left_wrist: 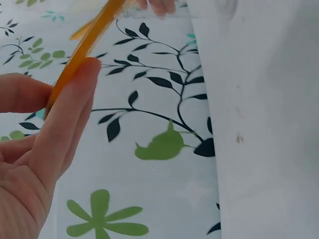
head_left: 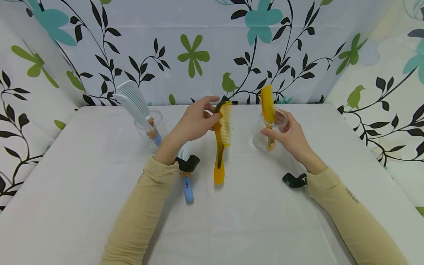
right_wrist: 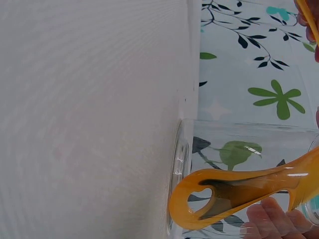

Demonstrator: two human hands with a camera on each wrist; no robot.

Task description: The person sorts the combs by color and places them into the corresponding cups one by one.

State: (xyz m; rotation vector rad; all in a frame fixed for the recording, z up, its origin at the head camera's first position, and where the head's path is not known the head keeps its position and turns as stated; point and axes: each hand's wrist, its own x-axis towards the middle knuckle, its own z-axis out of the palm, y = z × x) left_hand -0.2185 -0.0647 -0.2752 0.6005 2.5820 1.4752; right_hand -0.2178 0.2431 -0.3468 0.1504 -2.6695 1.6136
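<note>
My left hand (head_left: 196, 120) pinches the toothed end of a yellow comb (head_left: 220, 154) between thumb and fingers, its handle pointing down. Edge-on, the same comb (left_wrist: 82, 52) shows in the left wrist view. My right hand (head_left: 296, 138) grips a clear plastic jar (head_left: 259, 141) near its rim. Inside that jar a second yellow comb (head_left: 267, 105) stands handle down, teeth above the rim. Through the jar wall, the right wrist view shows its handle (right_wrist: 234, 191) with a heart-shaped hole, and fingertips (right_wrist: 271, 219) behind it.
At the left another clear jar (head_left: 158, 119) holds pale blue combs (head_left: 135, 97) leaning left. A blue-handled comb (head_left: 188, 189) lies on the white table (head_left: 251, 221), partly hidden by my left wrist and its black strap mount (head_left: 188, 163). Leaf-patterned cloth (head_left: 205, 22) hangs behind.
</note>
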